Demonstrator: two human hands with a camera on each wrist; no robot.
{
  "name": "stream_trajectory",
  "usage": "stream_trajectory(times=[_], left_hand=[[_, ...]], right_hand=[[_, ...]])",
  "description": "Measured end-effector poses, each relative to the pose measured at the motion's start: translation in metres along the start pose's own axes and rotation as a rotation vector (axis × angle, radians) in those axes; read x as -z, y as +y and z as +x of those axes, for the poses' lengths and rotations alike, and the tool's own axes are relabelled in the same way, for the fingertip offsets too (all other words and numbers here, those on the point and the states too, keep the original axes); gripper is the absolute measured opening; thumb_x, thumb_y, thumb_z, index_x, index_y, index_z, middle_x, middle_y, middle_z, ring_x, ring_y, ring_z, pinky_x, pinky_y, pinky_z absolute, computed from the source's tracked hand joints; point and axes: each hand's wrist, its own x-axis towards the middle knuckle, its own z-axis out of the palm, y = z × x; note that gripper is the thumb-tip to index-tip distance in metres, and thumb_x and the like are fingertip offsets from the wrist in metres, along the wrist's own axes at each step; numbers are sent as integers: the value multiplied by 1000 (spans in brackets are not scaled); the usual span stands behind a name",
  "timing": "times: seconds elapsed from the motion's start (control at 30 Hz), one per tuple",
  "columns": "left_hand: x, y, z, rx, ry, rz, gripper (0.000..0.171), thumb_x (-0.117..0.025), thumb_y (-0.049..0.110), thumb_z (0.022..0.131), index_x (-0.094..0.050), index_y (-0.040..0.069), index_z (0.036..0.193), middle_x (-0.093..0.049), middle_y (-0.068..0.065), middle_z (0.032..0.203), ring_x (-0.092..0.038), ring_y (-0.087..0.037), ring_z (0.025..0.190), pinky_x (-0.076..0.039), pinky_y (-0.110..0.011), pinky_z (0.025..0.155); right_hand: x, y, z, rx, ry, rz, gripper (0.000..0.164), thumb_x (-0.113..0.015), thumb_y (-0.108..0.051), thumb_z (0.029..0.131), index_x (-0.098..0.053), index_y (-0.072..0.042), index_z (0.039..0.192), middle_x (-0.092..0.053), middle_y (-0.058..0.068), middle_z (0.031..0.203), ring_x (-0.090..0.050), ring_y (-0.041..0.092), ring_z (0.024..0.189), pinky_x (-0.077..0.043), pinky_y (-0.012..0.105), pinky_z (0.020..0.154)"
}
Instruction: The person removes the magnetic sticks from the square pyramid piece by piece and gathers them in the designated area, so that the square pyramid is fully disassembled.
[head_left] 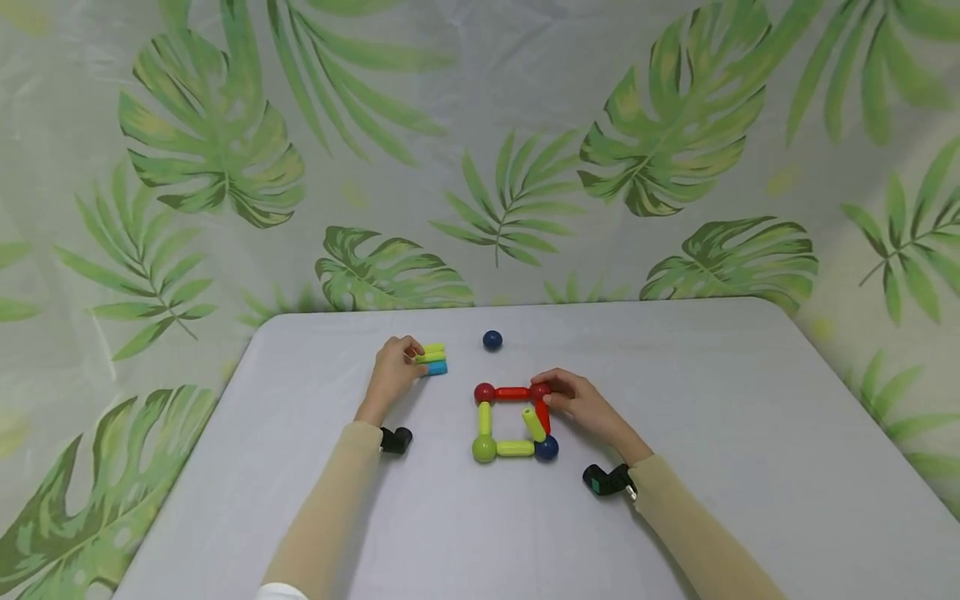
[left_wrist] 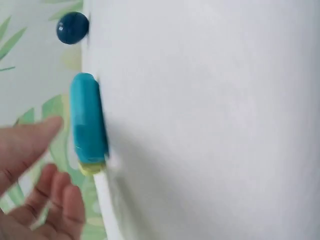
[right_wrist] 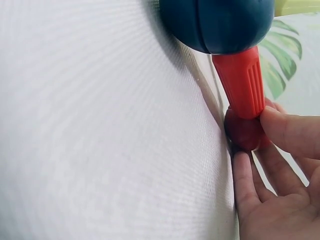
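Note:
A square frame of rods and balls lies on the table. Its far side is a red rod (head_left: 512, 393) between a red ball (head_left: 484, 392) and a second red ball (right_wrist: 244, 131). My right hand (head_left: 588, 408) grips that second ball, its thumb by the end of another red rod (right_wrist: 241, 82). This rod leads to a dark blue ball (head_left: 547, 448), from which a yellow-green rod (head_left: 534, 424) sticks up at a tilt. My left hand (head_left: 393, 371), thumb and fingers apart, is beside a blue rod (left_wrist: 87, 117) and two yellow-green rods (head_left: 431, 357).
A loose dark blue ball (head_left: 492, 340) sits near the table's far edge. A yellow-green ball (head_left: 484, 448) forms the frame's near left corner. Behind the white table (head_left: 720, 375) hangs a leaf-patterned cloth (head_left: 525, 100).

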Motion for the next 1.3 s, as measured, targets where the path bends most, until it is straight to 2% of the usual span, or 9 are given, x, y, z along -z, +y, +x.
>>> stream_trajectory(times=[0.1,0.23,0.33,0.4,0.57,0.77,0.93,1.17,1.3], left_hand=[[-9,16,-9,-133,-100,-113,20,-72,-1,83,-63,2,101,-58,-17,100,-58,-27,90,-48,-39,82],[-29,47,-29,-294,-387,-286,26,-66,0,88,-62,2,113,-59,-18,113,-60,-23,94,-50,-36,85],[-47,67,-43,-374,-555,-317,30,-65,2,90,-61,4,120,-58,-11,118,-62,-17,94,-51,-31,84],[-57,75,-49,-419,-592,-299,29,-66,3,90,-62,5,118,-59,-6,115,-62,-14,92,-51,-28,83],[-70,79,-57,-470,-517,-240,15,-70,2,86,-62,6,98,-60,-2,99,-60,-11,86,-51,-23,78],[-68,69,-58,-467,-431,-174,21,-72,-3,81,-56,9,85,-54,1,88,-59,-13,84,-51,-21,75],[-46,59,-54,-336,-326,-195,18,-73,-3,81,-60,8,87,-59,0,91,-59,-16,87,-52,-27,79],[-9,18,-40,-101,-43,-92,17,-75,-2,78,-64,7,88,-66,-5,93,-62,-22,89,-51,-34,77],[-2,3,-33,-12,17,-33,18,-75,-4,78,-63,2,88,-60,-12,92,-59,-26,87,-50,-37,77]], right_hand=[[0,1,-1,5,-4,0,31,-53,-2,96,-56,-1,126,-53,19,129,-49,34,117,-42,46,99],[0,1,-2,8,-2,4,31,-54,-3,96,-56,-1,126,-53,19,129,-49,34,116,-43,44,98],[0,1,-2,21,-5,10,30,-54,-4,96,-56,-1,126,-54,19,128,-51,34,115,-44,42,97],[0,1,-1,36,-12,14,30,-54,-4,96,-55,-1,126,-54,19,127,-51,34,115,-44,42,97],[-1,1,-1,48,-26,34,30,-53,-2,96,-55,1,127,-55,20,126,-51,35,115,-42,46,99],[-1,1,0,27,-6,7,31,-54,-2,95,-56,-1,126,-55,19,126,-51,34,115,-41,47,99],[-2,0,2,-1,5,-15,31,-54,-2,95,-57,-4,126,-55,16,128,-51,32,116,-41,46,99],[-3,1,2,-10,10,-20,32,-54,-2,95,-57,-5,126,-54,15,128,-50,32,117,-42,46,99],[-3,2,1,-8,15,-14,31,-54,-1,95,-58,-6,126,-55,15,128,-50,32,116,-42,46,98]])
